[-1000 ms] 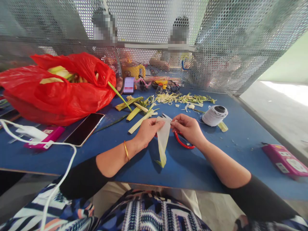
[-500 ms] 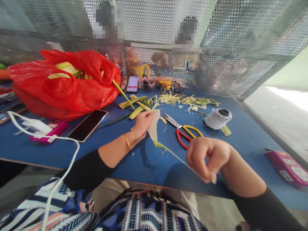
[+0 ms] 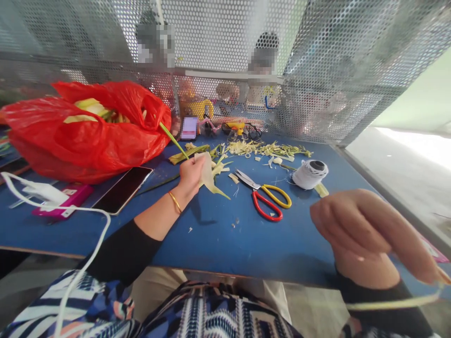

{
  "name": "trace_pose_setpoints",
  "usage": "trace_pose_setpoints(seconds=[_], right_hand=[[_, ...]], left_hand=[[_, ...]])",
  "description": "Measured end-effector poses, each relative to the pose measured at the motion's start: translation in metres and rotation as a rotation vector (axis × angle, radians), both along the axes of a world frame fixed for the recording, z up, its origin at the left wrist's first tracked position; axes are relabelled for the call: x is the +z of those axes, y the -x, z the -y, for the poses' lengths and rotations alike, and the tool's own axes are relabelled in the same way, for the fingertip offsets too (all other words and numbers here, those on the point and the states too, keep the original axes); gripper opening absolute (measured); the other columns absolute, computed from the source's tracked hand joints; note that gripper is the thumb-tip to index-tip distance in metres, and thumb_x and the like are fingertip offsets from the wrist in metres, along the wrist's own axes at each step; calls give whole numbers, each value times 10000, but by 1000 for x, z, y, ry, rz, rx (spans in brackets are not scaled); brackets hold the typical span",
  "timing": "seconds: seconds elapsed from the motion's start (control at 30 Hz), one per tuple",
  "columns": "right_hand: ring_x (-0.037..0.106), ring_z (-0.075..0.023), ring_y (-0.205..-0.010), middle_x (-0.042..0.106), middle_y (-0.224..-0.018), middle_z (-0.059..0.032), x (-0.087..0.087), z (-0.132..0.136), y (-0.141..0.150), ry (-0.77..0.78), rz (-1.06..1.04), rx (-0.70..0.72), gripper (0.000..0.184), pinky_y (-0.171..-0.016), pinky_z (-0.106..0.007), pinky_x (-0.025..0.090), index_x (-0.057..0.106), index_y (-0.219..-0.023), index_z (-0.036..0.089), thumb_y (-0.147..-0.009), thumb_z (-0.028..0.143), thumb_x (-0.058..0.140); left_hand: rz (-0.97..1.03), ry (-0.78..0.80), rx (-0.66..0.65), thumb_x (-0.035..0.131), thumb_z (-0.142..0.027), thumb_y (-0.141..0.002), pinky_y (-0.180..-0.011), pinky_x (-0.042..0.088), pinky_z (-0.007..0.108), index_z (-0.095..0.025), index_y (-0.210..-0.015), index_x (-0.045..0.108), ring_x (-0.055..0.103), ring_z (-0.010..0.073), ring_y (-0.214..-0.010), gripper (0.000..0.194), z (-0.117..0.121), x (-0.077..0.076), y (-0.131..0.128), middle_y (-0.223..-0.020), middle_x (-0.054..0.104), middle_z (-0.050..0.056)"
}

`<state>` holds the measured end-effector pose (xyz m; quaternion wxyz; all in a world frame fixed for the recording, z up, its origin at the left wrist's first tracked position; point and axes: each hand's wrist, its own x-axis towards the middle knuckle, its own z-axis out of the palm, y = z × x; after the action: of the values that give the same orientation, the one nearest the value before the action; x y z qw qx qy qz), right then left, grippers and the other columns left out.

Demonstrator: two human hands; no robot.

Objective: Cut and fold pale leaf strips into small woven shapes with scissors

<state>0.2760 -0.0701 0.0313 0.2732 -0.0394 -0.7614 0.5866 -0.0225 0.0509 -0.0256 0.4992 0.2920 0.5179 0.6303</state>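
Observation:
My left hand (image 3: 190, 172) is closed on a pale yellow-green leaf piece (image 3: 208, 176) held just above the blue table (image 3: 218, 234). My right hand (image 3: 369, 232) is raised close to the camera at the right, its fingers pinched on a thin pale leaf strip (image 3: 394, 303) that trails to the left below the wrist. Red-and-yellow-handled scissors (image 3: 266, 195) lie shut on the table between my two hands. A spool of white thread (image 3: 310, 173) stands right of the scissors.
A red plastic bag (image 3: 84, 129) holding leaves sits at the back left. A phone (image 3: 123, 188), a pink device (image 3: 65, 202) with a white cable and leaf scraps (image 3: 260, 149) lie on the table. A perforated metal screen (image 3: 317, 70) backs the table; people sit behind it.
My right hand has pulled a thin strip off the leaf, moving right and toward me. My left hand has carried the leaf farther back over the table.

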Motion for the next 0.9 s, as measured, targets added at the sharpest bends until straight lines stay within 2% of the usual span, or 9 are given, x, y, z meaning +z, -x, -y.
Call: trace_pose_setpoints(seconds=[0.03,0.1,0.23,0.37,0.47,0.57,0.7,0.77,0.9], right_hand=[[420,-127,-295,257,-290,30,5,-3,4,17,-121,102,374,-322,-243,413,604,-373,371,-697,484,753],[303,-83,-255,170,-299,65,14,-10,13,103,-295,39,408,-286,-209,355,549,-356,317,-683,399,779],[240,-41,-342,300,-449,87,12,-30,38,400,-73,-711,393,-317,-200,290,511,-515,234,-603,467,815],[416,-76,-446,447,-519,49,-15,-64,56,762,77,-1035,201,-400,-201,397,587,-658,205,-618,275,771],[613,-143,-639,597,-658,-12,-35,-91,54,735,-106,-1303,149,-543,-241,531,595,-745,224,-674,243,725],[679,-192,-919,674,-949,-58,-46,-104,46,535,-199,-1398,261,-755,-308,573,599,-892,248,-682,329,731],[643,-218,-939,663,-1074,-81,-51,-94,54,144,71,-1555,434,-817,-372,533,642,-983,235,-611,414,777],[627,-203,-865,691,-923,-56,-50,-81,71,39,138,-1441,360,-808,-360,515,675,-881,216,-631,461,760],[588,-145,-700,672,-740,-5,-47,-55,110,219,117,-1102,360,-684,-289,482,674,-839,191,-647,484,758]], left_hand=[[4,6,-4,717,-229,-659,-446,458,204,-149,-649,647,553,101,-486,107,1,0,0,-551,623,-6],[3,9,-14,714,-217,-652,-458,463,206,-146,-648,648,558,101,-489,97,1,-1,0,-557,624,-5],[-6,43,-85,705,-220,-654,-461,451,222,-132,-678,667,548,100,-471,98,4,-3,-2,-578,637,5],[-44,51,-159,693,-213,-665,-458,422,208,-135,-692,695,532,93,-464,82,11,-4,-7,-553,629,-5],[-92,32,-250,693,-229,-681,-463,412,208,-149,-683,710,536,97,-475,82,18,-3,-11,-562,640,-5],[-134,10,-310,696,-250,-694,-485,419,217,-154,-694,722,554,109,-503,99,24,-2,-14,-587,658,3],[-200,-43,-359,705,-247,-692,-496,403,216,-155,-684,726,535,103,-513,95,35,0,-19,-589,649,-2],[-221,-57,-425,703,-249,-696,-506,402,220,-157,-685,726,536,105,-529,96,42,1,-22,-608,656,4],[-277,-103,-564,705,-283,-707,-501,384,221,-161,-732,726,514,102,-536,126,55,2,-28,-612,640,-10]])
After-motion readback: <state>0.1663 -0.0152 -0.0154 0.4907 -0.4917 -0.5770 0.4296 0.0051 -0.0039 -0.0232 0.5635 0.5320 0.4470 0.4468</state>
